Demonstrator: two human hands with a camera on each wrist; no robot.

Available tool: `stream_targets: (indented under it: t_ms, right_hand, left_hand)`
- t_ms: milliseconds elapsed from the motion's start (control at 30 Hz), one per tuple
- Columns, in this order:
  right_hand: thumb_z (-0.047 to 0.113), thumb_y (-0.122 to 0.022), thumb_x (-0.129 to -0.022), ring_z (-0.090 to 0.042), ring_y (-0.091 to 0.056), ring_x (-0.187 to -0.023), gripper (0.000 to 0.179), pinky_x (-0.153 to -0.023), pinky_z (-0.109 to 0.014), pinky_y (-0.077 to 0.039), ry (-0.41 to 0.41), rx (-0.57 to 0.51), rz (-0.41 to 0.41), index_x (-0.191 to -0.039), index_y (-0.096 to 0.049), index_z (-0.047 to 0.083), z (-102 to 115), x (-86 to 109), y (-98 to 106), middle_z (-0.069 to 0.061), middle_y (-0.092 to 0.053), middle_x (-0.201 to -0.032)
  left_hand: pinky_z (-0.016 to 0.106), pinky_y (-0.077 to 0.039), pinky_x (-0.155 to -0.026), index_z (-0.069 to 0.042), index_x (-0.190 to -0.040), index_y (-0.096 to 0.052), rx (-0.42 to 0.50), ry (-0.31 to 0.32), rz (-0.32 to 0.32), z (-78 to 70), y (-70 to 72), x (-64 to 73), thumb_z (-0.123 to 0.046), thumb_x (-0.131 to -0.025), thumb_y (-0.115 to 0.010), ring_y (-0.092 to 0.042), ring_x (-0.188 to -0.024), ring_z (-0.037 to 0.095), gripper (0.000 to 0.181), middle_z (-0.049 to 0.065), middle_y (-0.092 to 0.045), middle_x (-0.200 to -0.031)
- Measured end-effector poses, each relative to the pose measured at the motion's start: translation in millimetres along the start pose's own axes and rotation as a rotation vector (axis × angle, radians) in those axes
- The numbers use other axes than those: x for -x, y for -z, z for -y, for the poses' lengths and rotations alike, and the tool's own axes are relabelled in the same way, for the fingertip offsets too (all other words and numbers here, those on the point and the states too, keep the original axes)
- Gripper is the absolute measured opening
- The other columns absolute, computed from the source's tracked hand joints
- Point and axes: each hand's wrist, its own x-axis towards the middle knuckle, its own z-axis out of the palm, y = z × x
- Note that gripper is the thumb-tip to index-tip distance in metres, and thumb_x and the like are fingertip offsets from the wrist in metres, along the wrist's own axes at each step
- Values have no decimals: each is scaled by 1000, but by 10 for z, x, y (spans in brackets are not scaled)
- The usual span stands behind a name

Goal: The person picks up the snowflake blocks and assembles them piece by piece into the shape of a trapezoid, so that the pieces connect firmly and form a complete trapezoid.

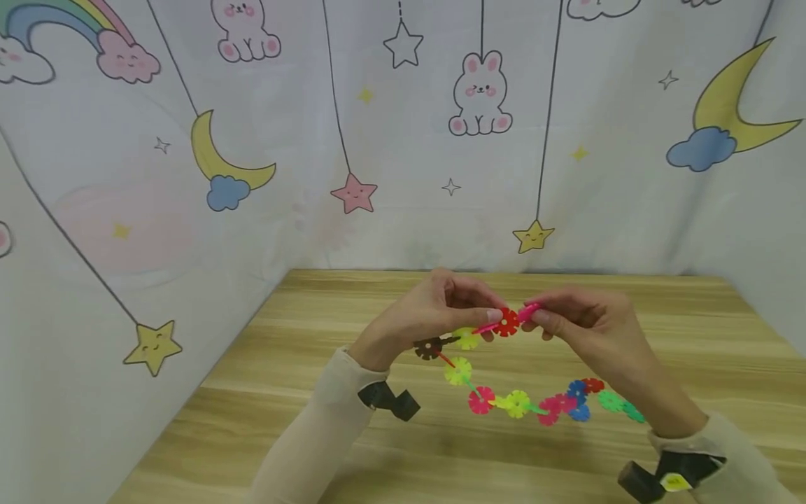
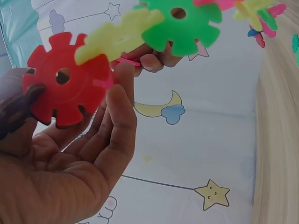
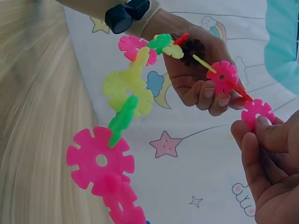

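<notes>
In the head view my left hand (image 1: 428, 308) pinches a pink notched disc (image 1: 486, 327) near one end of a chain of colourful snowflake discs. A red disc (image 1: 505, 322) stands between that piece and another pink snowflake disc (image 1: 530, 312), which my right hand (image 1: 592, 322) grips between thumb and fingers. The right wrist view shows this pink piece (image 3: 258, 112) meeting the thin edge of the red one; how deep the slots sit cannot be told. From my left hand the chain loops down through a dark brown disc (image 1: 428, 348) and a yellow disc (image 1: 457, 371).
Lower along the chain are another pink disc (image 1: 481, 400), a blue disc (image 1: 579, 411) and green discs (image 1: 611, 401) by my right forearm. Beneath is a wood-grain table (image 1: 302, 420). A white printed curtain (image 1: 415, 231) stands behind. Each wrist bears a black camera (image 1: 393, 402).
</notes>
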Motion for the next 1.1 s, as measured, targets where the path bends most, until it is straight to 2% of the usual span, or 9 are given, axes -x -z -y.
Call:
stream_targets:
  t_ms: [267,433,600,700,867,1033,1100]
  right_hand:
    - [-16,-71,-93,-5,-74,-81,22,-73,-18,-62,115,70,-12,-110,-77,-4,-39,2,-49,13,-82,-104]
    - [-20,-73,-90,-4,-75,-86,25,-78,-18,-63,138,90,-24,-109,-78,-4,-35,26,-81,16,-81,-105]
    - [-23,-74,-86,-3,-72,-82,31,-76,-17,-62,168,141,-68,-107,-80,-1,-28,57,-98,18,-80,-103]
    - [-26,-73,-84,-2,-71,-79,33,-73,-15,-60,230,133,-109,-105,-81,-2,-42,62,-115,13,-82,-101]
    - [-30,-73,-80,-4,-72,-81,36,-77,-13,-59,340,81,-160,-104,-81,-4,-52,51,-150,5,-83,-98]
    - [-29,-75,-79,-4,-75,-87,33,-84,-13,-60,428,74,-156,-102,-81,-5,-52,25,-163,1,-83,-97]
    - [-25,-77,-81,-5,-77,-90,27,-86,-13,-60,465,63,-144,-100,-81,-6,-58,18,-160,-1,-84,-97]
  left_hand:
    - [26,-58,-81,-5,-113,-81,4,-3,-24,15,0,6,-16,-101,-75,-70,-83,12,18,3,-81,-98]
    - [25,-57,-77,-6,-111,-82,-2,24,-36,-2,-15,13,-18,-100,-76,-68,-79,13,17,2,-80,-94]
    - [25,-52,-70,-7,-109,-82,-14,31,-45,-20,-48,-3,-18,-100,-78,-64,-76,13,15,0,-79,-91]
    - [24,-49,-66,-4,-109,-82,5,11,-55,-21,-69,-9,-15,-100,-77,-59,-71,13,15,-1,-77,-88]
    - [24,-38,-57,0,-109,-81,19,-27,-82,-17,-98,-8,-11,-101,-75,-47,-65,15,15,-3,-73,-81]
    - [23,-37,-57,1,-109,-80,23,-35,-100,-19,-122,-6,-9,-100,-75,-47,-65,14,14,-4,-72,-82]
    - [23,-37,-57,2,-109,-80,25,-44,-100,-15,-130,-8,-8,-100,-75,-47,-65,14,14,-4,-71,-82]
